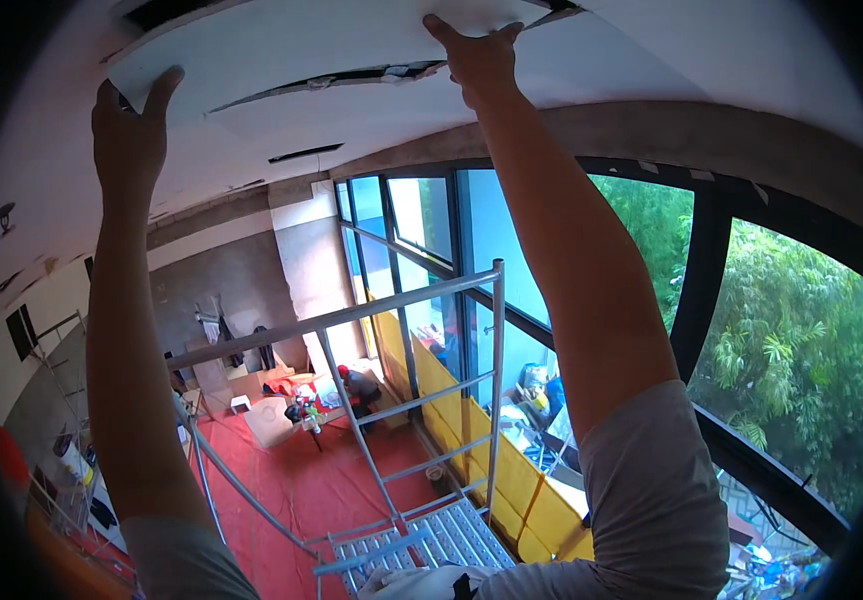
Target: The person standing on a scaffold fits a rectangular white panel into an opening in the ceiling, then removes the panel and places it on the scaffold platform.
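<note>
Overhead, a long white board [301, 45], looking like plasterboard, sits at an opening in the white ceiling [631, 50]. My left hand [133, 130] grips its left end, with the thumb against the underside and the fingers partly hidden behind the edge. Nearer the other end, my right hand [481, 62] holds the board's edge, thumb and a finger spread on its face. A ragged dark gap [351, 78] runs along part of the board's edge between my hands. Both arms are stretched upward.
A metal scaffold frame [496, 370] with a slatted platform [431, 545] stands below me. Dark-framed windows [716, 260] line the right, above yellow sheeting [531, 500]. Red covering [261, 490] lies on the floor, and a person [359, 388] is among boxes at the back.
</note>
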A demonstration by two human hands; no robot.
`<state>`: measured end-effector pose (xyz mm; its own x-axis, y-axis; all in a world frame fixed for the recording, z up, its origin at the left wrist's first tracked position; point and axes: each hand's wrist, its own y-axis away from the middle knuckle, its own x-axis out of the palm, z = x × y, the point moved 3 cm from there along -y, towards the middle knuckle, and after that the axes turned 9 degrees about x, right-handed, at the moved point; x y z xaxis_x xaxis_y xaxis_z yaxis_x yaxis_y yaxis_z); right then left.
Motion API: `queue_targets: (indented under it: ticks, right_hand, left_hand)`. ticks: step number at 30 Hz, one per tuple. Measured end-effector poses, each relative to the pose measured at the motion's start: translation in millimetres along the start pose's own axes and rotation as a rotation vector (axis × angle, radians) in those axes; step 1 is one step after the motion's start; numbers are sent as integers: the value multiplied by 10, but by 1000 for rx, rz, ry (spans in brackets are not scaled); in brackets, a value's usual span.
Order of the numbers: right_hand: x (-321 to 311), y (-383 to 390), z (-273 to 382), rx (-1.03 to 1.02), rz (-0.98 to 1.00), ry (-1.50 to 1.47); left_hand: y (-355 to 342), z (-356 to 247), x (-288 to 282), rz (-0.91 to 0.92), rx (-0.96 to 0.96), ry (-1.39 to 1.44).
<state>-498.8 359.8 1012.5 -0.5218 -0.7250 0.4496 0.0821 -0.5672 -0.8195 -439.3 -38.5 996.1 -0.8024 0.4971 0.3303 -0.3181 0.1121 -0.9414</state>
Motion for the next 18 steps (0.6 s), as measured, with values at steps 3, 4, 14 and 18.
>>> queue_targets:
  ticks: [3, 4, 14, 18]
  right_hand:
    - [31, -86, 1, 60, 11, 54]
    - [27, -97, 1, 58, 13, 49]
    - [24, -112, 82, 101, 55, -257]
    - [-18, -101, 72, 29, 24, -263]
  left_hand:
    - [-52, -19, 1, -47, 30, -26]
    - [-56, -54, 2, -76, 53, 0]
    - [-285, -186, 105, -141, -53, 37]
    - [-309, -176, 111, -137, -98, 45]
